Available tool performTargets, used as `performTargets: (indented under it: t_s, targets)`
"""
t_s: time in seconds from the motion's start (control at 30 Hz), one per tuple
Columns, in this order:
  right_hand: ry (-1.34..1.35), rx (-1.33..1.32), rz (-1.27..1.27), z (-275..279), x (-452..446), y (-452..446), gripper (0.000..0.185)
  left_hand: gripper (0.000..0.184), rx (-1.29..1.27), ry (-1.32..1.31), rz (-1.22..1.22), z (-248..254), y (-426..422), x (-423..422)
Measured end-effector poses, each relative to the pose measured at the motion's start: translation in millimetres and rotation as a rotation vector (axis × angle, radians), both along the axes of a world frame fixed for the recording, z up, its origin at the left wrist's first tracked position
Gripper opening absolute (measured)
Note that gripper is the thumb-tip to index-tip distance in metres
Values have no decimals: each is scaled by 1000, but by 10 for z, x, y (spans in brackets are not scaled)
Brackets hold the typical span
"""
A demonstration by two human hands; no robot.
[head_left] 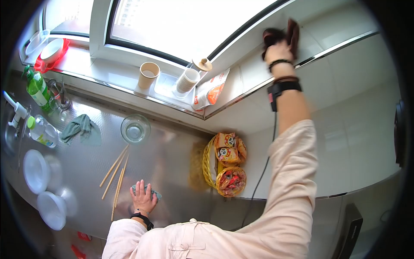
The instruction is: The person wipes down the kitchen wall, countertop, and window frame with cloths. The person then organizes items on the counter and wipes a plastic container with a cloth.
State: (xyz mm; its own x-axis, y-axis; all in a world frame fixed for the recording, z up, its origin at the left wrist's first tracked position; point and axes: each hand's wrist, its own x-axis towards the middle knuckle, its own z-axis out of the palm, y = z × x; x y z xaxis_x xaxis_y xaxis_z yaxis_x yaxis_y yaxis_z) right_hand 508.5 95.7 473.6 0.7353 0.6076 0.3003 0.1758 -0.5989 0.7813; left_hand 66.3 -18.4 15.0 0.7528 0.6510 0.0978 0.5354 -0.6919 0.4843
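My left hand (144, 199) lies flat with fingers spread on a small blue-green cloth (154, 193) on the steel counter. Several wooden chopsticks (115, 177) lie to its left, and a glass bowl (135, 129) stands beyond their tips. Far off to the upper right, my right hand (278, 52) reaches to the tiled ledge by the window. Its fingers are closed around a dark brown cloth-like thing (293, 36), blurred by motion, so its exact kind is unclear.
On the sill stand a paper cup (148, 74), stacked cups (188, 80) and an orange-white packet (211, 91). Yellow baskets (208, 166) hold snack packs. At left are a green bottle (39, 90), a grey-green cloth (81, 129) and white bowls (36, 170). A black cable (263, 172) hangs from my right wrist.
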Motion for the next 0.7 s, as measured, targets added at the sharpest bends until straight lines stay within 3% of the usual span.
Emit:
performTargets:
  t_s: [0.03, 0.1, 0.2, 0.27, 0.3, 0.33, 0.4, 0.43, 0.5, 0.57, 0.63, 0.67, 0.7]
  targets:
    - [43, -147, -70, -183, -138, 89, 35, 46, -2, 11, 4, -12, -1, -4]
    - [183, -198, -56, -715, -15, 113, 34, 45, -5, 6, 11, -26, -9, 9]
    - [281, -230, -14, -745, 183, 40, 34, 46, -5, 1, 4, -26, 1, -2]
    - [156, -258, -117, -195, -164, 83, 39, 45, 1, -8, 7, -48, 7, 4]
    - [96, -92, -160, 125, -217, 92, 39, 45, -1, -11, 10, -53, -7, 8]
    - [-46, 31, -107, 407, -194, 27, 40, 45, -7, -11, 7, -46, -20, -3]
    - [-281, -15, 106, 767, -226, -108, 45, 44, 22, -16, 19, -24, -9, 15]
    - [-265, -16, 149, 732, -191, -150, 34, 44, 23, -14, 8, -27, -24, 14]
    - [-165, -43, 50, 312, -93, -139, 27, 44, 33, -26, 16, -45, -1, 9]
    - [8, -304, 60, -337, -315, -277, 27, 44, 31, -31, 5, -28, 13, 0]
    - [82, -361, 285, -1294, 186, -614, 24, 44, 24, -47, 16, -24, 1, 36]
    - [219, -405, 145, -1124, -23, -534, 33, 43, 8, -58, 15, -29, 4, 28]
    - [170, -169, 126, -1028, 11, -529, 41, 43, -9, -65, 10, -31, 1, 3]
